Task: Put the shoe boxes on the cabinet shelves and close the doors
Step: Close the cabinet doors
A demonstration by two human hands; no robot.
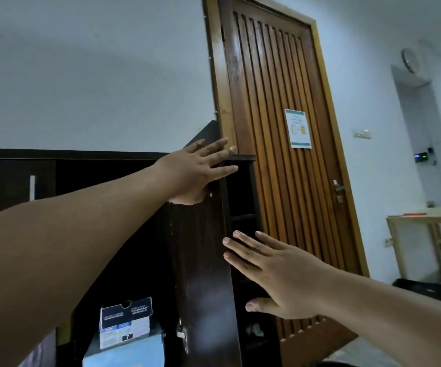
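A dark brown cabinet (108, 156) fills the lower left. Its right door (200, 274) stands ajar, edge towards me. My left hand (195, 170) lies flat on the upper part of that door, fingers spread over its top edge. My right hand (275, 276) is open with fingers apart, palm towards the door's free edge, at or just short of it. Inside the cabinet, low down, a dark and white shoe box (125, 323) sits on a light blue box (124, 353). Dark shelves (241, 215) show in the gap right of the door.
A tall slatted wooden room door (280, 128) with a paper sign stands right behind the cabinet. A light wooden table (425, 215) is at the far right, with a black bin (423, 288) on the floor near it. Another cabinet door with a white handle (32, 186) is at left.
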